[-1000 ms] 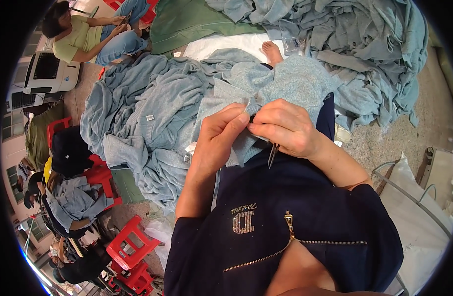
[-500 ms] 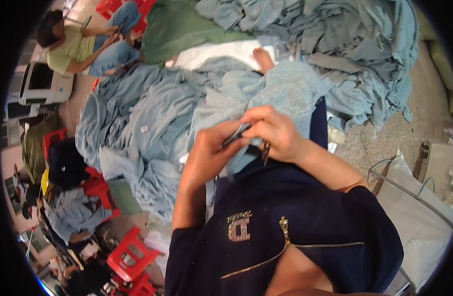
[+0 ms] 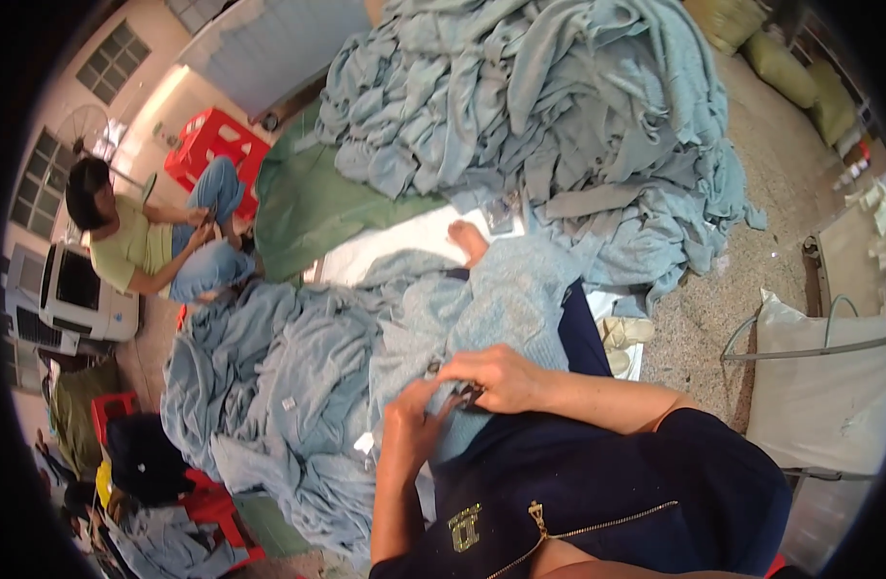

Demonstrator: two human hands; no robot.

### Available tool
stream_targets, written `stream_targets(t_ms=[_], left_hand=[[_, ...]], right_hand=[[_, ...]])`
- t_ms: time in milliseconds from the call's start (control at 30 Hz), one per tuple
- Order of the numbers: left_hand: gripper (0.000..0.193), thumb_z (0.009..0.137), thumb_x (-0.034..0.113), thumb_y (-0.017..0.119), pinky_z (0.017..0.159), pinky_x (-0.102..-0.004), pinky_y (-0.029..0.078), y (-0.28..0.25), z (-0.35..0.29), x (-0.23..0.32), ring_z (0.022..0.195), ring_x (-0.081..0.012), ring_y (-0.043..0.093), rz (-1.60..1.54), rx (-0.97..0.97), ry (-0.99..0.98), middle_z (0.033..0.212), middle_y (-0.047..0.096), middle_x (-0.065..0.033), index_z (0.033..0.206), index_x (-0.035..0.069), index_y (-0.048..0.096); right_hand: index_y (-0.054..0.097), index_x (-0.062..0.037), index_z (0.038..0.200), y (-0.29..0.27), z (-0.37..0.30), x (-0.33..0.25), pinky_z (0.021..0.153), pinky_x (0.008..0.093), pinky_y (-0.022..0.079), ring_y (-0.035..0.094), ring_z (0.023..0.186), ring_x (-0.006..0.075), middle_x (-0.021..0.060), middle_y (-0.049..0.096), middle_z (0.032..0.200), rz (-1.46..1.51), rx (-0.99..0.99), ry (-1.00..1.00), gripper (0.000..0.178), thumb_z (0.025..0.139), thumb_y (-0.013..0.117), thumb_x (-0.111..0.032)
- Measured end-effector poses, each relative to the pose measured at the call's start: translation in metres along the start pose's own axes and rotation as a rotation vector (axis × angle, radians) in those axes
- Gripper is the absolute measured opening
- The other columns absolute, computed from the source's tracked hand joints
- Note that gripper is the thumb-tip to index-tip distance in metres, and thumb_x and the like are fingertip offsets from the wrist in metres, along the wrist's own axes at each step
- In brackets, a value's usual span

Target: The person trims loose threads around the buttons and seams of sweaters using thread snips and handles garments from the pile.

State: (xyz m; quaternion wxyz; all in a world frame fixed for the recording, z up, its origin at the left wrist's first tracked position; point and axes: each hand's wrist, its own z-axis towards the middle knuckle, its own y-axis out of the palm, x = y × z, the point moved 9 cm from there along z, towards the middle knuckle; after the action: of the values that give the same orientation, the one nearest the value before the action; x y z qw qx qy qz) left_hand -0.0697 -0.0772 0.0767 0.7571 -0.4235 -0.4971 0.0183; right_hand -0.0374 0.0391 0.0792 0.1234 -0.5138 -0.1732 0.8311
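Observation:
A light blue knitted garment lies across my lap. My left hand is closed on a fold of it, fingers pinched close to the other hand. My right hand has its fingertips together at the same fold. Beneath its fingers shows a small dark metal tool, which looks like thread snips. The fingers partly cover the tool and the bit of knit between the hands. To the left, a heap of similar blue garments touches the one on my lap.
A large pile of blue-grey garments rises at the far side, beside a green sheet. At far left a person sits near a red stool and a white air cooler. A white sack stands on the right.
The view has tilted up, so the hands sit lower and more of the far pile shows. My hands stay together at the garment; the fold raised between them earlier now sits lower.

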Motion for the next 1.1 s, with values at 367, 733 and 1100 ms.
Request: stream_targets(t_ms=[367, 733, 1100], left_hand=[[0.028, 0.077, 0.004, 0.074, 0.071, -0.0331, 0.049, 0.031, -0.005, -0.018, 0.076, -0.0257, 0.065, -0.167, -0.259, -0.123, 0.087, 0.067, -0.0166, 0.104, -0.001, 0.066], [0.018, 0.087, 0.007, 0.066, 0.063, -0.044, 0.046, 0.036, -0.006, -0.008, 0.072, -0.0405, 0.059, 0.098, -0.133, 0.093, 0.083, 0.061, -0.0196, 0.1, -0.002, 0.06], [0.008, 0.082, -0.001, 0.06, 0.055, -0.0351, 0.041, 0.032, 0.008, -0.018, 0.058, -0.025, 0.054, -0.04, -0.028, -0.035, 0.066, 0.054, -0.0171, 0.089, -0.003, 0.062]], right_hand=[[0.054, -0.0053, 0.09, 0.016, -0.013, 0.02, 0.065, 0.0457, 0.046, 0.062, 0.085, 0.0384, 0.0119, 0.062, 0.084, 0.034, -0.107, 0.054, 0.021, 0.072, 0.062, 0.0], [0.05, -0.0044, 0.084, 0.031, -0.022, 0.068, 0.068, 0.0285, 0.038, 0.045, 0.072, 0.0107, -0.0004, 0.049, 0.074, 0.703, 0.045, 0.365, 0.017, 0.072, 0.061, -0.001], [0.047, -0.0038, 0.083, 0.012, -0.036, 0.073, 0.069, 0.0252, 0.036, 0.043, 0.075, 0.0082, -0.0019, 0.046, 0.076, 0.654, 0.177, 0.425, 0.016, 0.074, 0.059, 0.002]])
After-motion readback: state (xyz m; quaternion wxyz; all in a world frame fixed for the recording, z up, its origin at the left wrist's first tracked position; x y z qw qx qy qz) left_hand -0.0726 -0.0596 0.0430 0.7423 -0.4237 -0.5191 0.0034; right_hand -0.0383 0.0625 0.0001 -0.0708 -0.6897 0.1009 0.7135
